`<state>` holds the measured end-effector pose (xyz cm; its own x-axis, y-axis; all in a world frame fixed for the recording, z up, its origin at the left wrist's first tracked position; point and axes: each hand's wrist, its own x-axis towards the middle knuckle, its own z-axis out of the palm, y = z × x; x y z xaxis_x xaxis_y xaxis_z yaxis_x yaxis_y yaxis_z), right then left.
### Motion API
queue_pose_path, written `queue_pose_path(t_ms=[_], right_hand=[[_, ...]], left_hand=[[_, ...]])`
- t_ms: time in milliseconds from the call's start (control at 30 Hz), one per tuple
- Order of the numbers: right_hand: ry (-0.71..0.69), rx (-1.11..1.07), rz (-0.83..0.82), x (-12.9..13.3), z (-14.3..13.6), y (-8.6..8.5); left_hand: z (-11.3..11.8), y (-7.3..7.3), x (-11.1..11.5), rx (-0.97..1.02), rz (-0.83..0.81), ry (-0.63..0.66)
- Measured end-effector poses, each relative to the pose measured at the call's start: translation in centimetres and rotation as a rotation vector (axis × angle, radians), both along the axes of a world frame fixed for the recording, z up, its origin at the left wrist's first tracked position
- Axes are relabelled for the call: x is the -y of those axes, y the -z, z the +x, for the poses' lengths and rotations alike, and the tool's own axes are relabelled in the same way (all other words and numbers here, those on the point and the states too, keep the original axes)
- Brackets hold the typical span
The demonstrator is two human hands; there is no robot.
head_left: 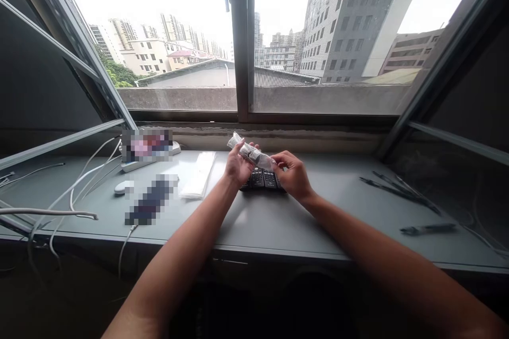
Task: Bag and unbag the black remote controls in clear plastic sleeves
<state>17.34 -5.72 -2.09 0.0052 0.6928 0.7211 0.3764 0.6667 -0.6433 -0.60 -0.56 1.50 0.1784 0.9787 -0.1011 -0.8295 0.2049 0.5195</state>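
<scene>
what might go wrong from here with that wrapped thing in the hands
The crinkled clear plastic packet might slip, since the right hand pinches only its end while the left hand supports the rest.
If dropped, it could hit the black button-covered handsets below.
The thin white cable hanging over the edge of the grey table might snag on a sideways sweep.

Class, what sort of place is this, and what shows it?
Probably an indoor workbench or desk by a window: a grey tabletop, a metal-framed window and white cables.
</scene>
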Motion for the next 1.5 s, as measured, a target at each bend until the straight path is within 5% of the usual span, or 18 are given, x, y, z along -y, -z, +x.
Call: queue_pose_path(t_ms=[233,433,733,1000,1133,1333,1500], right_hand=[[-0.212,0.195,0.229,1.4,-1.0,-0.3],[-0.310,0.233,0.271,3.0,-2.0,-0.5],[-0.180,0.409,0.281,2.1,-1.5,-0.1],[-0.146,0.376,0.342,1.4,-1.7,0.4],[-0.120,0.312,0.377,1.8,-1.5,-0.4],[-0.032,0.325,0.351,1.7,-0.9,-0.4],[-0.126,0.449,0.356,1.4,-1.0,0.2]], left_hand=[[-1.0,0.6,-1.5,0.102,-0.112,-0.057],[-1.9,1.1,-2.1,0.140,-0.098,-0.092],[-2.0,0.6,-1.3,0.077,-0.058,0.021],[-0.3,0.7,0.1,-0.057,-0.003,0.148],[-1.4,0.5,-0.3,-0.276,0.027,0.129],[-3.5,0.5,-1.2,-0.517,0.076,0.292],[-4.0,1.3,-2.1,-0.714,0.123,0.132]])
